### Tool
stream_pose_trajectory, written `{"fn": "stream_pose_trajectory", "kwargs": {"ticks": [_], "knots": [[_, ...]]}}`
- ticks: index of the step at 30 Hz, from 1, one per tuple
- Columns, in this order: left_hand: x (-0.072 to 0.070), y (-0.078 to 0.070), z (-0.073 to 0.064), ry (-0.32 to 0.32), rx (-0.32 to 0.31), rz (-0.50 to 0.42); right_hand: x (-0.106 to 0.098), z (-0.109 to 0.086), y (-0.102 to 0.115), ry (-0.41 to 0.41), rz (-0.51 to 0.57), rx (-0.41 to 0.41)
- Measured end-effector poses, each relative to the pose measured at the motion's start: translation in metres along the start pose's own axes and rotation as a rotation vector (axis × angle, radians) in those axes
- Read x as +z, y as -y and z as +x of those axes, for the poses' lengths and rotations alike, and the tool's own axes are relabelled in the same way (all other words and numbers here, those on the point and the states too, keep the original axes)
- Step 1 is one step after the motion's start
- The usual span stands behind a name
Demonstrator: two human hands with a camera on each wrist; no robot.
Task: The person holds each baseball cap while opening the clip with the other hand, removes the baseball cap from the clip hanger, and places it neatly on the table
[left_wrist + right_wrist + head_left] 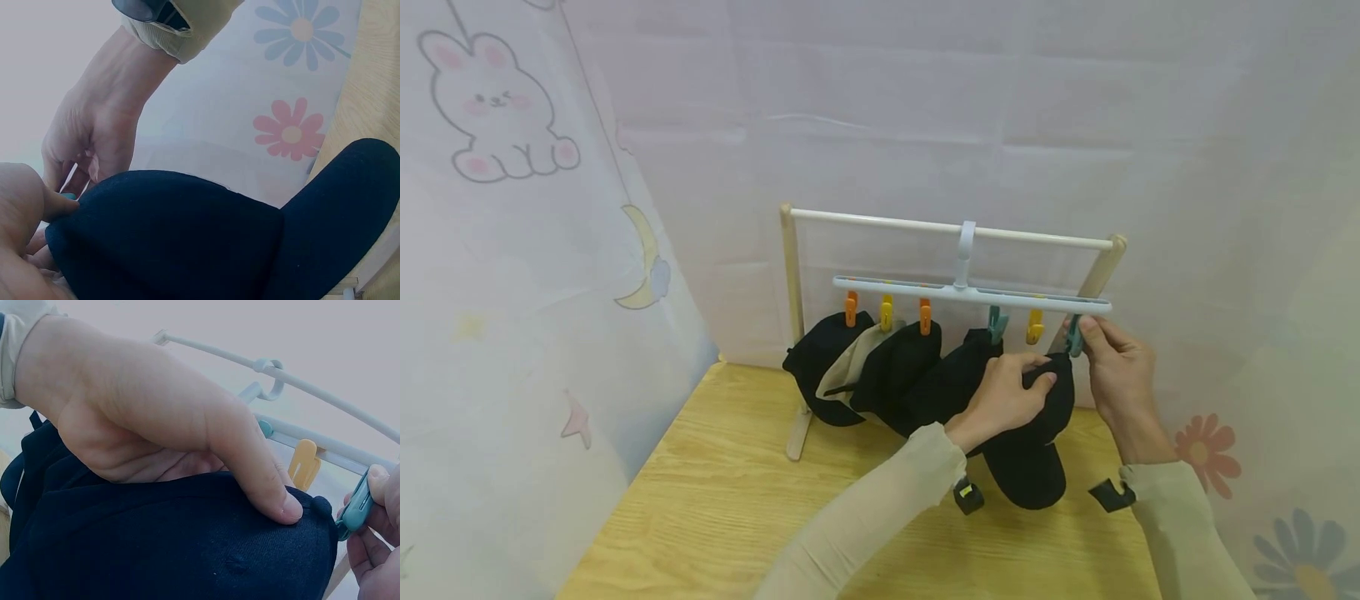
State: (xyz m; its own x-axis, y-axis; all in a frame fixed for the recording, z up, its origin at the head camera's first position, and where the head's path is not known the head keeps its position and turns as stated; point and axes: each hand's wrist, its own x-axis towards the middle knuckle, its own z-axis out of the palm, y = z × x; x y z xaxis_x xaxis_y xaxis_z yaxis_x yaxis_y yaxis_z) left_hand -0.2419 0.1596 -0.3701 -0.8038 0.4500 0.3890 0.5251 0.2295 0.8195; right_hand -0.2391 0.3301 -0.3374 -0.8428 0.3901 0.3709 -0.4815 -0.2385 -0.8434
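Cap (1037,446) in left hand (1006,392) — beside clip (1075,337)

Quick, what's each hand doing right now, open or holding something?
Left hand: holding the rightmost black cap.
Right hand: pinching the rightmost green clip.

"What colour is the cap (1041,433) at the right end?"

"Plain black, or perhaps very dark navy; the wrist views tint it bluish."

"And the clips (851,308)?"

"Left to right: orange, yellow, orange, teal, yellow, teal."

"The hanger (1037,298)?"

"Pale blue; the rod (880,220) is white."

"And the desk (715,467)?"

"Honey yellow, streaked with wood grain."

"Any pattern on the backdrop (880,100)?"

"Yes: a pink-eared rabbit (493,104), a yellow moon (643,258), a red flower (1206,454) and a blue flower (1303,550)."

"Sleeves (872,508)?"

"Cream."
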Motion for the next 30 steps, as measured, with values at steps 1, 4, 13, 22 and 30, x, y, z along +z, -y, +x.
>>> {"fn": "stream_pose_trajectory", "kwargs": {"ticks": [1,4,13,22,30], "knots": [[0.000,0.000,0.000,-0.001,0.001,0.001,0.000,0.000,0.000,0.000,0.001,-0.002],[0.001,0.000,0.000,-0.004,0.004,-0.005,-0.002,0.001,0.000,0.009,0.003,-0.013],[0.000,-0.001,-0.004,0.002,0.019,-0.018,-0.011,-0.001,0.001,0.172,0.059,-0.043],[-0.006,0.001,-0.008,-0.003,0.028,-0.046,-0.013,0.002,0.000,0.295,0.075,-0.066],[-0.008,0.005,-0.015,-0.041,0.008,-0.054,-0.018,0.002,0.000,0.320,0.025,-0.054]]}}
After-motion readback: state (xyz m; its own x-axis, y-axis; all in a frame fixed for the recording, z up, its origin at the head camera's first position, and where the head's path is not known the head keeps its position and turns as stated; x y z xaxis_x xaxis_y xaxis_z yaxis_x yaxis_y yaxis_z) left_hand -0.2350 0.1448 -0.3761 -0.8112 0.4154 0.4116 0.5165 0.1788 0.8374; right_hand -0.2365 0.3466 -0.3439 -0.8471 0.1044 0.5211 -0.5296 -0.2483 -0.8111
